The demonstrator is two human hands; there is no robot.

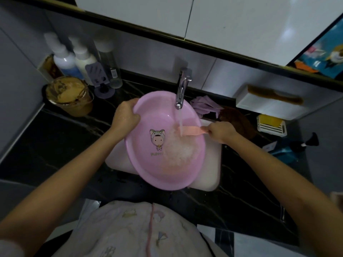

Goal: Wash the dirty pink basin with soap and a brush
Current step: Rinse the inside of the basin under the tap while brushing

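Observation:
The pink basin (148, 115), with a cartoon figure printed inside, sits tilted over the white sink (213, 164). My left hand (126, 115) grips its upper left rim. My right hand (219, 131) holds the handle of an orange-pink brush (191, 131), whose head lies inside the basin under the stream. Water runs from the chrome tap (182, 86) into the basin and foams in its lower part.
Bottles (65, 58) and a brown bucket (70, 95) stand at the back left on the black counter (55, 145). A purple cloth (204, 104), a yellow soap in a white dish (271, 125) and a white box with a comb (269, 102) lie to the right.

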